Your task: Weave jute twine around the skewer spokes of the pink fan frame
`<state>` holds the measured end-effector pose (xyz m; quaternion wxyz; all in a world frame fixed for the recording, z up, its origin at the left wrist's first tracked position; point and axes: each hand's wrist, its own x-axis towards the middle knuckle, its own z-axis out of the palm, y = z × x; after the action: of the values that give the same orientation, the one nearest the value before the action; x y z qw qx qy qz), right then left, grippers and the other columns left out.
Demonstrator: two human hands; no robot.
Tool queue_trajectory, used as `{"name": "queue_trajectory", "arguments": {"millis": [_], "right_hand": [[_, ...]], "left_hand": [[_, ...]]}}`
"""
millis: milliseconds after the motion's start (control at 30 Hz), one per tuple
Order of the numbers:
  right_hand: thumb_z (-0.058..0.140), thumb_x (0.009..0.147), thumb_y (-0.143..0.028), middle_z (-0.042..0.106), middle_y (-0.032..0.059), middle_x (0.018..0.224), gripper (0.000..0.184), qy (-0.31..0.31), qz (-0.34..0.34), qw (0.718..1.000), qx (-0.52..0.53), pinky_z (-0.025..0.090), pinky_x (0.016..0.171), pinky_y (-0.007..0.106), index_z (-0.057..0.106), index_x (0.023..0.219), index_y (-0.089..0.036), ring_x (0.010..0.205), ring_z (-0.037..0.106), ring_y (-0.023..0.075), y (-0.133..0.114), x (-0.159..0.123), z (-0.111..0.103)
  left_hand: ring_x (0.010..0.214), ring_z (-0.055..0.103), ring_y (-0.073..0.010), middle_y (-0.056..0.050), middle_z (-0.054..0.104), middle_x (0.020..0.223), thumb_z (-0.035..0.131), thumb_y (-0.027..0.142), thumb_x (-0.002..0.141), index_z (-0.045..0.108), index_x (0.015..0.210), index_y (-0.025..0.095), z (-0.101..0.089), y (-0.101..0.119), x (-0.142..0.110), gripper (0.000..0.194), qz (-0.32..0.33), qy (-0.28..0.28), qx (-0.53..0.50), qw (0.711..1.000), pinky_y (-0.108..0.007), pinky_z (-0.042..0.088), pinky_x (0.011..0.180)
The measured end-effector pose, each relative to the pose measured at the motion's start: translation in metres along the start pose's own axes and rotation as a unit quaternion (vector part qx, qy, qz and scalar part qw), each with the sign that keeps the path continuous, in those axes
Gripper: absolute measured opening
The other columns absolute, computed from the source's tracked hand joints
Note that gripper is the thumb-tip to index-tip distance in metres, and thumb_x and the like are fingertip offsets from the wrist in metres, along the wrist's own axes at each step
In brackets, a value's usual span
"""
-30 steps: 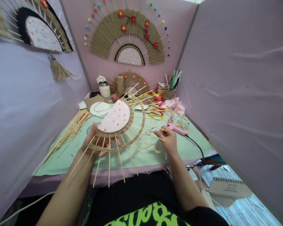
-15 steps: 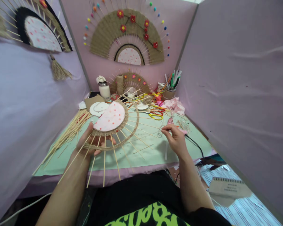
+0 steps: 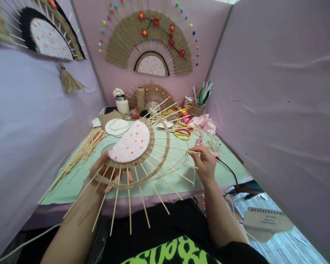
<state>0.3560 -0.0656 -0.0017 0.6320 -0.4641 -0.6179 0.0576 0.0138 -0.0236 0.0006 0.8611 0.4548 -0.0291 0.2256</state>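
Evidently the left hand (image 3: pixel 99 169) carried the work: its grip was clamped on the lower left edge of the half-round fan frame (image 3: pixel 130 143), thumb in front and fingers behind. The frame hung tilted above the worktop (image 3: pixel 81 185), between the two grips, its lower sticks (image 3: pixel 129 212) reaching past the front edge. The right hand (image 3: pixel 204 163) had its fingertips pinched together, apparently on thin twine (image 3: pixel 186 156) that looped just below them; a stick tip crossed close to that grip.

Held only at one side, the frame could have sagged or twisted if the left grip loosened. The loop could have snagged on a neighbouring stick, and a hard pull might have bent it. The glue gun (image 3: pixel 214 154) lay just behind the right grip, where a careless backward move could have knocked it.
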Motion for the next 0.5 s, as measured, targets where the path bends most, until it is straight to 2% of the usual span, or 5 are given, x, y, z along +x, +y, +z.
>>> {"name": "queue_trajectory", "arguments": {"millis": [133,300,367,500], "right_hand": [[0.064,0.082,-0.032,0.063,0.0016,0.068,0.016,0.002,0.028,1.000,0.009,0.045,0.067,0.034,0.063,0.069,-0.023,0.066,0.056,0.0178,-0.008,0.003,0.019],[0.063,0.082,-0.031,0.061,0.0004,0.067,0.017,0.000,0.072,0.997,0.022,0.044,0.064,0.030,0.063,0.068,-0.021,0.065,0.054,0.0157,-0.014,0.003,0.038],[0.063,0.081,-0.032,0.061,0.0001,0.068,0.016,0.009,0.093,0.995,0.037,0.044,0.065,0.029,0.063,0.069,-0.021,0.065,0.055,0.0152,-0.012,0.002,0.038],[0.064,0.080,-0.034,0.060,0.0000,0.067,0.016,0.016,0.133,0.988,0.072,0.043,0.061,0.028,0.064,0.073,-0.020,0.061,0.052,0.0141,-0.001,0.000,0.034]], "left_hand": [[0.051,0.068,-0.0207,-0.020,0.067,0.110,0.032,0.060,0.089,0.037,0.141,0.018,-0.001,-0.005,-0.007,0.067,-0.048,0.012,-0.006,0.999,-0.021,0.047,0.033],[0.041,0.062,-0.0211,-0.021,0.069,0.103,0.037,0.067,0.083,0.046,0.137,0.022,-0.002,-0.008,-0.012,0.071,-0.092,0.076,0.007,0.993,-0.023,0.035,0.023],[0.041,0.062,-0.0198,-0.021,0.068,0.105,0.036,0.067,0.084,0.043,0.138,0.020,-0.002,-0.007,-0.010,0.073,-0.077,0.069,0.011,0.995,-0.022,0.037,0.025],[0.049,0.067,-0.0187,-0.021,0.065,0.114,0.032,0.067,0.087,0.038,0.141,0.016,-0.001,-0.002,-0.002,0.074,-0.044,0.017,-0.008,0.999,-0.019,0.044,0.032]]}}
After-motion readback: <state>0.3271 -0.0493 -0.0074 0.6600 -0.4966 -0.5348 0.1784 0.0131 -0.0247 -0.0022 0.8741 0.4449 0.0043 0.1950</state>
